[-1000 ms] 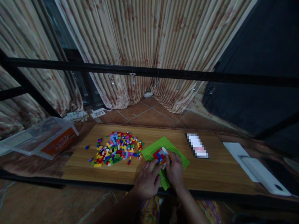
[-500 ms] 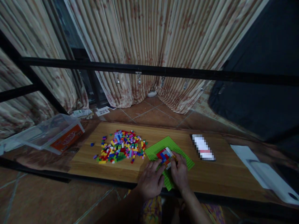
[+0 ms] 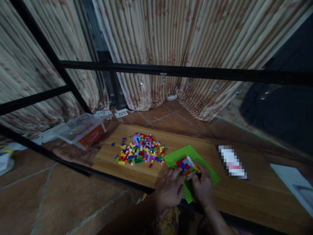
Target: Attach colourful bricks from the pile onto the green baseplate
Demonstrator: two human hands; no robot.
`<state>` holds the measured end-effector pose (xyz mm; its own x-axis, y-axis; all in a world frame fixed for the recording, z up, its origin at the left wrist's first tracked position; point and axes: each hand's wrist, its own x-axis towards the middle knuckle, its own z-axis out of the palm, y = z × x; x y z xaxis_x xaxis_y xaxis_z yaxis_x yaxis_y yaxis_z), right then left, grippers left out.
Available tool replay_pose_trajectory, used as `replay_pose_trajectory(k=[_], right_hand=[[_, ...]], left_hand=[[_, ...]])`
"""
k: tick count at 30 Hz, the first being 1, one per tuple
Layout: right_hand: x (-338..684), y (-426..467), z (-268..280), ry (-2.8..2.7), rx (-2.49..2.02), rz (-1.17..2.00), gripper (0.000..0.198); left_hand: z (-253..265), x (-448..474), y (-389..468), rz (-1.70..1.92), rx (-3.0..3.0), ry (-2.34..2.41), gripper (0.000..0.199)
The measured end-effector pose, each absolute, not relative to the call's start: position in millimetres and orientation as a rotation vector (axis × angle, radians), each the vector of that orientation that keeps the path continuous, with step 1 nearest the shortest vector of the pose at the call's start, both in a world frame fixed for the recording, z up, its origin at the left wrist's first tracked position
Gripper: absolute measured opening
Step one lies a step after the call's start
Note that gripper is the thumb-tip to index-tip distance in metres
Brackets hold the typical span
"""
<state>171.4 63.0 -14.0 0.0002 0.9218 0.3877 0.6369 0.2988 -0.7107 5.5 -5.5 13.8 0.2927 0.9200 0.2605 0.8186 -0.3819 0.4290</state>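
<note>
A small build of toy bricks [image 3: 186, 164], in red, blue, white, orange and yellow, sits on a green baseplate [image 3: 186, 150] lying at an angle on the table. My left hand [image 3: 170, 189] has its fingertips against the build's near left side, thumb bent in towards it. On the right side, my right hand [image 3: 203, 186] grips the build's edge between thumb and fingers. A yellow brick [image 3: 196, 168] shows beside the right fingers; whether it is attached cannot be made out. The fingers cover part of the build's near and right edges.
A heap of loose coloured bricks [image 3: 143, 149] lies left of the baseplate. A clear plastic box [image 3: 84, 129] with an orange label stands beyond the table's left end. Right of the baseplate lies a blurred-out phone-shaped item [image 3: 232, 162], with white paper [image 3: 290, 178] farther right.
The view has swung left, so everything appears shifted to the right. Both hands stay at the brick build with nearly the same hold.
</note>
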Motion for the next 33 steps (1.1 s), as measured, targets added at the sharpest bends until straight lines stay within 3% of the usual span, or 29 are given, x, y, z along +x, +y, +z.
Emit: replay_pose_trajectory(k=[7,12,20,25,33], right_hand=[[178,64,-19,-1.749,-1.423,0.426,0.048],[178,65,-20,-1.746,-1.441,0.44,0.05],[172,66,-18,-1.73,-1.51,0.369,0.052],[169,64,-12,-1.66,-1.454,0.435,0.045],[164,62,-3,-1.519,-1.426,0.503,0.044]], left_hand=[[14,6,-8,0.729,2.337,1.624,0.044],[13,1,-11,0.955,2.209,1.604,0.043],[19,-85,-21,1.227,1.891,2.202,0.032],[15,-136,-21,1.036,1.905,2.499,0.025],[10,-149,-11,0.923,2.061,2.498,0.018]])
